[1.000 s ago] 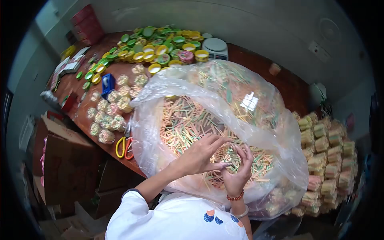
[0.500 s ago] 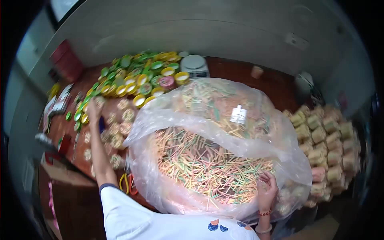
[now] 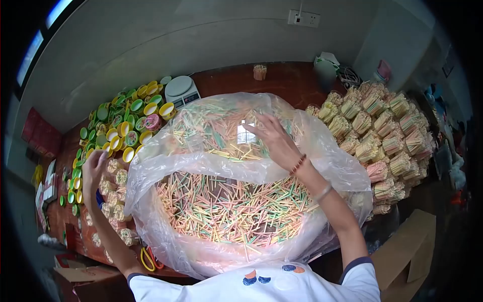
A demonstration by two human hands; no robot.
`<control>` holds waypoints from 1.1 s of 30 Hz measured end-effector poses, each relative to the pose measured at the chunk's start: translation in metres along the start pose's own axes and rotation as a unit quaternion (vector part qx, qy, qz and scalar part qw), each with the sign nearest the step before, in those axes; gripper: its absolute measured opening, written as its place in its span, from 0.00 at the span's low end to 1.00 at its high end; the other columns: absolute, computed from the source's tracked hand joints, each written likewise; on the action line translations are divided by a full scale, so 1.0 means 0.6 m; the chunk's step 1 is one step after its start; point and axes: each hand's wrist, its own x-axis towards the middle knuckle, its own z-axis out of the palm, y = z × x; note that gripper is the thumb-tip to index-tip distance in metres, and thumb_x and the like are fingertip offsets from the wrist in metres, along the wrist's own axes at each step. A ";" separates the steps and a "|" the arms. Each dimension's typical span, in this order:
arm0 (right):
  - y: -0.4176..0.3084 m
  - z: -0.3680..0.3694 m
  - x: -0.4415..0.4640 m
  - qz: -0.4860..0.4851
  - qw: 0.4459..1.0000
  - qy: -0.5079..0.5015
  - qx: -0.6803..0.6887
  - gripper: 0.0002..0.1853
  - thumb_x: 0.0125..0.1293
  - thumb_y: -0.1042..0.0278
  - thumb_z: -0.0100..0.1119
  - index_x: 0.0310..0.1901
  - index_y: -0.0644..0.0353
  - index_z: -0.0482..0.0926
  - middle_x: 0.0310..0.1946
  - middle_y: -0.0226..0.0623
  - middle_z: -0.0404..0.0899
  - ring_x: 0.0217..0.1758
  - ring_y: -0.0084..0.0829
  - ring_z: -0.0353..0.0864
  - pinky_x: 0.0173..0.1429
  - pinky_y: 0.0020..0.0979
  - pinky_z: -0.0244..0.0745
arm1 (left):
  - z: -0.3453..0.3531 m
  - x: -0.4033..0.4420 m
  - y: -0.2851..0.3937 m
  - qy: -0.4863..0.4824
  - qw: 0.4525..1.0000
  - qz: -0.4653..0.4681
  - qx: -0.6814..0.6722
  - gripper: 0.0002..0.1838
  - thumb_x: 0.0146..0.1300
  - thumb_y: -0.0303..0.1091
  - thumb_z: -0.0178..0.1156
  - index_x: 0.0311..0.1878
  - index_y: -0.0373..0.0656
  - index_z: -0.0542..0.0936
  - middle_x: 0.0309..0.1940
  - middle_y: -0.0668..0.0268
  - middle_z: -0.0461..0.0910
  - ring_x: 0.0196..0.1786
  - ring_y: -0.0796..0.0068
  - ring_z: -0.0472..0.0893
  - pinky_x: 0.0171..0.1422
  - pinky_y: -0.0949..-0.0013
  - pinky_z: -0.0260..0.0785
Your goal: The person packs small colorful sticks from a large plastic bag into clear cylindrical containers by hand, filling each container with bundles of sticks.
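A large clear plastic bag (image 3: pixel 211 162) full of short pastel sticks (image 3: pixel 236 206) lies in front of me, its mouth open towards me. My right hand (image 3: pixel 276 141) is over the far part of the bag with its fingers stretched out to the left, close to a white label (image 3: pixel 246 133). Nothing shows in it. My left hand (image 3: pixel 94 171) is raised at the left, near the yellow and green round lids and small bundles of sticks (image 3: pixel 108 187). Its fingers are loosely bent with the tips apart, and I see nothing between them.
A white kitchen scale (image 3: pixel 181 89) stands behind the pile of yellow and green lids (image 3: pixel 118 128). Many stick bundles (image 3: pixel 385 136) are stacked at the right. One lone bundle (image 3: pixel 259 72) stands at the back. Scissors (image 3: pixel 148 258) and cardboard boxes (image 3: pixel 407 251) are near the front.
The view has turned to the right. My right hand has moved from the bag's near right side to over its far part. My left hand has come away from the bundles' far end.
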 end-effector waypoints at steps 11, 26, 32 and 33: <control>-0.011 -0.057 0.013 0.067 0.983 0.053 0.164 0.34 0.53 0.67 0.79 0.62 0.61 0.76 0.61 0.47 0.79 0.68 0.45 0.78 0.73 0.41 0.73 | 0.375 -0.135 0.210 -0.378 0.871 0.315 0.003 0.17 0.75 0.38 0.62 0.60 0.38 0.80 0.49 0.49 0.85 0.52 0.46 0.85 0.58 0.51 0.78; 0.015 -0.144 -0.284 0.313 0.925 0.129 0.174 0.41 0.52 0.67 0.83 0.66 0.65 0.70 0.64 0.48 0.79 0.66 0.40 0.81 0.71 0.39 0.75 | 0.611 -0.127 0.392 -0.246 0.874 0.408 -0.097 0.27 0.71 0.42 0.66 0.67 0.39 0.72 0.64 0.47 0.72 0.66 0.42 0.76 0.70 0.49 0.72; 0.024 -0.148 -0.281 0.297 0.891 0.222 0.264 0.44 0.53 0.70 0.81 0.70 0.68 0.67 0.71 0.48 0.73 0.73 0.39 0.74 0.77 0.40 0.67 | 0.607 -0.220 0.414 -0.306 0.788 0.530 -0.065 0.47 0.66 0.61 0.67 0.76 0.37 0.64 0.71 0.47 0.67 0.74 0.45 0.68 0.80 0.49 0.63; 0.022 -0.149 -0.280 0.303 0.889 0.221 0.264 0.44 0.53 0.70 0.81 0.70 0.68 0.67 0.71 0.48 0.73 0.73 0.39 0.74 0.77 0.40 0.67 | 0.612 -0.231 0.418 -0.283 0.784 0.550 -0.057 0.52 0.64 0.64 0.68 0.79 0.36 0.61 0.73 0.46 0.65 0.77 0.45 0.65 0.82 0.49 0.60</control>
